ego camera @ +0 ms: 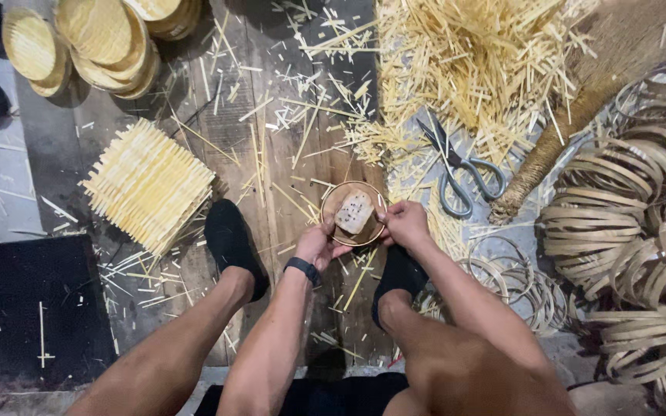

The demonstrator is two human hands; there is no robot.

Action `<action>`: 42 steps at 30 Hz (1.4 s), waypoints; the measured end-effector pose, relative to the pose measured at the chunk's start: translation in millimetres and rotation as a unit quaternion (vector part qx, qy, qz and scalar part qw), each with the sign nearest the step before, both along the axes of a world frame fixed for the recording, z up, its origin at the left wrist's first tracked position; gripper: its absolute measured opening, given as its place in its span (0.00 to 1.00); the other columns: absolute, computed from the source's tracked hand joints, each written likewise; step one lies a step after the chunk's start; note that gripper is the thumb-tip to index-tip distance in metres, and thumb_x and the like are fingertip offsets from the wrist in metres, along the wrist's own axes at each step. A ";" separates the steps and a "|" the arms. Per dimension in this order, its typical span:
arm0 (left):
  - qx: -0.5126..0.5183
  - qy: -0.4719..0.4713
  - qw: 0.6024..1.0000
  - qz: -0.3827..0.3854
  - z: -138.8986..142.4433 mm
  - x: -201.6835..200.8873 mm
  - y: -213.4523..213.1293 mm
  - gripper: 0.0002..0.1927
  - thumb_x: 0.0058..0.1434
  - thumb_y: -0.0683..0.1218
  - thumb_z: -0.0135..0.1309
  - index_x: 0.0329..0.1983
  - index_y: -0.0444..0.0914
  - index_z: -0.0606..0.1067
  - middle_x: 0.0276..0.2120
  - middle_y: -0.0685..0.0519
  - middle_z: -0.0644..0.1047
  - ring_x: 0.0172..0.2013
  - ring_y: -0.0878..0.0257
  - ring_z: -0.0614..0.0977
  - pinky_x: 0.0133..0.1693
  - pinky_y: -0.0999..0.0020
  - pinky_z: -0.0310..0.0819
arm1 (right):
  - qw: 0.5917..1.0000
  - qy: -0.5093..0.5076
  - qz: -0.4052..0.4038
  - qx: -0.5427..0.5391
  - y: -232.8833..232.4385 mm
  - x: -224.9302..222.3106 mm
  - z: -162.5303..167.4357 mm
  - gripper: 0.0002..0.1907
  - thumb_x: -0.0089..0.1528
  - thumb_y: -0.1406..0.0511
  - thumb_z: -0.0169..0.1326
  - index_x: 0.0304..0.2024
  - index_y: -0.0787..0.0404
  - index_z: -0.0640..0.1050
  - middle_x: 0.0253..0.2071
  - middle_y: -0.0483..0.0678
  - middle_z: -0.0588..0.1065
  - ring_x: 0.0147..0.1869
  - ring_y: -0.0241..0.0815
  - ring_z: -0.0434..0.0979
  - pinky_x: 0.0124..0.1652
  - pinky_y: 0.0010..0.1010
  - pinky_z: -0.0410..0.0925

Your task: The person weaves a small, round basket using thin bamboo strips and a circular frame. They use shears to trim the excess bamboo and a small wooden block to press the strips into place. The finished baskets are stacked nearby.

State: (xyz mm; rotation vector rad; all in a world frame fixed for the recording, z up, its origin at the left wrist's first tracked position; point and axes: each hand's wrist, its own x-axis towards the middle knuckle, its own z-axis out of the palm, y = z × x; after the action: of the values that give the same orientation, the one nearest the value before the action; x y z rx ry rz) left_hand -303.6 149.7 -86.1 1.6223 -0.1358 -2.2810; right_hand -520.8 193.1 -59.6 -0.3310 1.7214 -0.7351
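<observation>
A small round bamboo hoop (pixel 338 193) is held between both hands above the wooden floor. Inside the ring rests a pale rectangular block (pixel 354 212). My left hand (pixel 318 244), with a black band on the wrist, grips the ring's lower left rim. At the ring's right rim my right hand (pixel 403 223) is closed on it. Both feet in black shoes (pixel 230 243) rest on the boards beneath.
Grey-handled scissors (pixel 456 171) lie right of the ring beside a heap of bamboo slivers (pixel 464 62). A square woven mat stack (pixel 148 183) sits left. Round woven trays (pixel 94 38) are top left. Coiled bamboo strips (pixel 626 208) and a broom (pixel 580 115) fill the right.
</observation>
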 end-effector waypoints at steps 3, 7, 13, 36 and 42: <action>-0.047 -0.058 0.996 -0.052 14.3 -1.6 -7.1 0.19 0.71 0.54 0.46 0.55 0.38 0.76 0.44 0.50 0.83 0.40 0.59 0.84 0.37 0.59 0.83 | 0.998 0.034 0.043 -0.018 -2.2 -1.7 19.2 0.15 0.63 0.61 0.58 0.43 0.68 0.75 0.29 0.53 0.78 0.25 0.44 0.82 0.21 0.36 0.75; -0.379 -0.261 0.861 -0.218 48.4 -0.9 -13.7 0.18 0.67 0.52 0.57 0.55 0.39 0.83 0.36 0.45 0.84 0.33 0.59 0.84 0.35 0.63 0.79 | 0.995 -0.072 0.068 -0.029 -5.4 -5.6 61.8 0.28 0.63 0.48 0.48 0.47 0.67 0.75 0.33 0.55 0.80 0.29 0.43 0.83 0.23 0.31 0.77; -0.536 -0.180 0.820 -0.082 71.7 -41.9 -12.2 0.19 0.71 0.53 0.52 0.54 0.34 0.76 0.41 0.46 0.83 0.43 0.61 0.84 0.45 0.66 0.78 | 0.997 -0.012 0.045 -0.059 -2.9 27.2 64.7 0.28 0.58 0.55 0.61 0.51 0.63 0.66 0.37 0.53 0.74 0.33 0.46 0.80 0.24 0.35 0.76; -0.356 0.012 0.932 0.065 87.6 58.9 -175.1 0.16 0.68 0.43 0.45 0.54 0.30 0.75 0.43 0.42 0.81 0.37 0.59 0.82 0.37 0.65 0.78 | 0.952 -0.229 -0.100 -0.175 30.1 0.8 32.2 0.11 0.62 0.61 0.55 0.43 0.59 0.71 0.33 0.46 0.73 0.31 0.39 0.73 0.29 0.31 0.67; -0.183 -0.244 0.918 -0.254 28.4 -6.3 -41.1 0.32 0.73 0.64 0.56 0.58 0.30 0.76 0.50 0.47 0.79 0.47 0.64 0.73 0.47 0.70 0.65 | 0.935 -0.288 -0.020 -0.204 13.7 10.2 40.9 0.16 0.64 0.57 0.55 0.49 0.57 0.69 0.38 0.45 0.75 0.40 0.37 0.74 0.43 0.31 0.69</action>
State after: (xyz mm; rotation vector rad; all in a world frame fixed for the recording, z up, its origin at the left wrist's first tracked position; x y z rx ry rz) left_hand -309.9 108.7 -57.7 2.0682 -1.1525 -1.9282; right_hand -510.6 206.8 -18.7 -0.3224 1.0171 -1.0994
